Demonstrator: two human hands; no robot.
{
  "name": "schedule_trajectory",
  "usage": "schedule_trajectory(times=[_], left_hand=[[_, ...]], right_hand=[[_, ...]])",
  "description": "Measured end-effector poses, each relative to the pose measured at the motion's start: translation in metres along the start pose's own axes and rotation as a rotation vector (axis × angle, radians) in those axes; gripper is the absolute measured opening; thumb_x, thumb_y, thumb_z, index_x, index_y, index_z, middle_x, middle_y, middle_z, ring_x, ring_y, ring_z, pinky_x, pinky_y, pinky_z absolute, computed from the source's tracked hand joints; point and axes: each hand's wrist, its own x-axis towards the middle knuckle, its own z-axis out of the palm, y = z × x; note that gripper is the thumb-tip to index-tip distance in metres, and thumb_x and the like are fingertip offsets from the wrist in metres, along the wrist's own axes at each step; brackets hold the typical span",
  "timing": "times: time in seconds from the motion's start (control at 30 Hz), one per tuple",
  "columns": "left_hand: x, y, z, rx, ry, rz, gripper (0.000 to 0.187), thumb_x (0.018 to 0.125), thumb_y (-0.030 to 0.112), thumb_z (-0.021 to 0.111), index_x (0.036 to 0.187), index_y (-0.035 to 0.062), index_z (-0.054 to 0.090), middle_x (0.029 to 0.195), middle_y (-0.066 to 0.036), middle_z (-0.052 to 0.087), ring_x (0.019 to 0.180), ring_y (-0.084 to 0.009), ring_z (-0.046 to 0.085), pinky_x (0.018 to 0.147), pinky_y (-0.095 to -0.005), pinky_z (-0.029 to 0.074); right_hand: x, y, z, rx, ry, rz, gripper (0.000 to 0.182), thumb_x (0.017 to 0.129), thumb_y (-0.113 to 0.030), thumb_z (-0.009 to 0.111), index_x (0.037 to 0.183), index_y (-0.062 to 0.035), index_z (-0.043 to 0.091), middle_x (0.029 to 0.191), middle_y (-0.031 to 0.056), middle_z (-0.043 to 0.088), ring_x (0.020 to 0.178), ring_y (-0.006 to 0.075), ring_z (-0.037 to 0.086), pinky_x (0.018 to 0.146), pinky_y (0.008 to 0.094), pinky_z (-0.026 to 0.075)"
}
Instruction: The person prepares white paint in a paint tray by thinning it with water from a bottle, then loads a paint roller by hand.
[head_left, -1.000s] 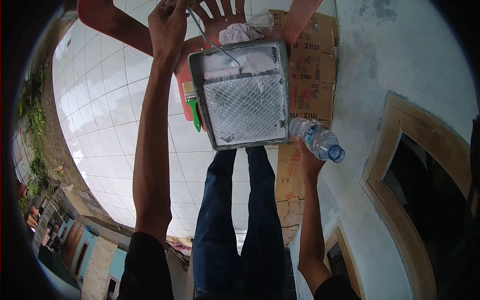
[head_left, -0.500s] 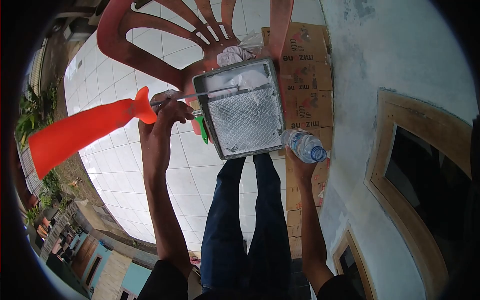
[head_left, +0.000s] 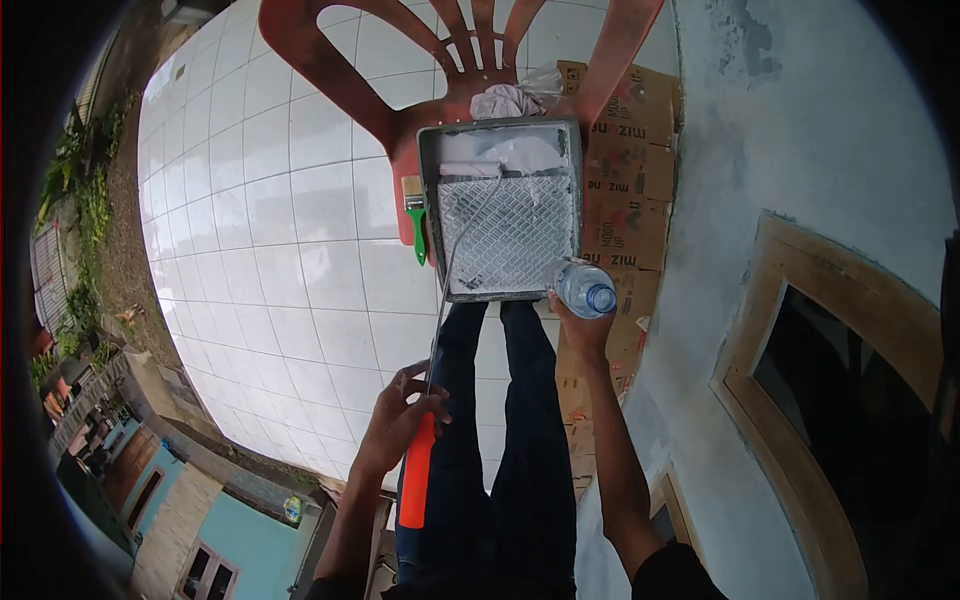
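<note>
My left hand (head_left: 398,425) is closed around the neck of a paint roller (head_left: 416,480), where the thin metal rod meets the orange handle. The handle points down toward my legs. The roller's narrow sleeve (head_left: 470,169) lies in the upper well of a grey paint tray (head_left: 577,210), beside whitish paint. The tray's ribbed slope is coated white. My right hand (head_left: 583,332) grips a clear plastic bottle (head_left: 580,285) with a blue ring at its mouth, tilted toward me at the tray's lower right corner. Whether these fingers also touch the tray is hidden.
The tray rests on a red plastic chair (head_left: 400,150). A green-handled paintbrush (head_left: 415,225) lies left of it, and a crumpled cloth (head_left: 503,101) behind it. Flattened cardboard (head_left: 625,200) lines the floor along the pale wall (head_left: 740,130), which has a wooden-framed window (head_left: 745,320).
My left hand has moved down toward my body, swinging the roller's orange handle from the left to point down. The sleeve stays in the well. My right hand still holds the bottle.
</note>
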Motion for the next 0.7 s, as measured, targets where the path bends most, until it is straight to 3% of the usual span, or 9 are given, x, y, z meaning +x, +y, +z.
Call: schedule_trajectory(times=[0.07,0.1,0.3,0.5,0.63,0.7], left_hand=[[0.007,-0.025,-0.013,0.157,-0.073,-0.003,0.049,0.084,0.005,0.049,0.128,-0.0118,0.039,0.076,-0.012,0.06,0.056,-0.0153,0.057,0.057,-0.029,0.051],[0.007,-0.036,-0.011,0.212,0.042,0.089,0.042,0.084,0.005,0.048,0.122,-0.0126,0.046,0.065,-0.008,0.056,0.054,-0.0119,0.053,0.056,-0.0275,0.048],[-0.003,-0.054,-0.018,0.132,0.012,0.03,0.03,0.094,0.011,0.045,0.113,-0.0101,0.055,0.057,-0.001,0.048,0.052,-0.0061,0.046,0.049,-0.0227,0.039],[0.009,-0.064,-0.006,0.094,-0.028,0.027,0.03,0.096,0.013,0.039,0.099,-0.0104,0.057,0.054,-0.001,0.046,0.046,-0.0068,0.045,0.049,-0.0235,0.041],[0.026,-0.071,0.004,0.026,-0.038,0.006,0.028,0.096,0.011,0.039,0.103,-0.0106,0.056,0.056,0.0,0.045,0.048,-0.0061,0.045,0.046,-0.0233,0.04],[0.039,-0.075,0.008,0.124,0.037,0.142,0.028,0.095,0.008,0.04,0.108,-0.0111,0.056,0.057,0.0,0.045,0.049,-0.0053,0.044,0.046,-0.0224,0.039]], right_hand=[[0.002,0.002,0.007,0.0,-0.018,0.017,0.059,0.063,-0.003,0.082,0.115,-0.0022,0.053,0.108,0.0094,0.06,0.101,0.0222,0.059,0.09,0.0355,0.048],[0.003,0.003,0.01,-0.013,-0.019,0.017,0.06,0.062,-0.003,0.082,0.114,-0.0021,0.053,0.108,0.0096,0.06,0.1,0.0221,0.06,0.089,0.0353,0.048],[0.01,0.005,0.027,-0.091,-0.046,0.048,0.06,0.061,-0.004,0.083,0.114,-0.0015,0.054,0.107,0.0103,0.062,0.099,0.0215,0.061,0.09,0.035,0.048],[0.017,-0.009,0.039,-0.145,0.016,0.065,0.058,0.063,-0.007,0.083,0.113,-0.0005,0.055,0.107,0.0102,0.062,0.1,0.0213,0.061,0.089,0.0359,0.048],[0.019,-0.007,0.046,-0.181,0.054,0.084,0.056,0.064,-0.009,0.083,0.112,0.0001,0.055,0.106,0.011,0.062,0.099,0.0217,0.061,0.087,0.0358,0.048],[0.021,-0.006,0.05,-0.171,0.057,0.091,0.054,0.065,-0.009,0.083,0.111,0.0003,0.055,0.105,0.0111,0.062,0.097,0.0216,0.062,0.086,0.0356,0.049]])
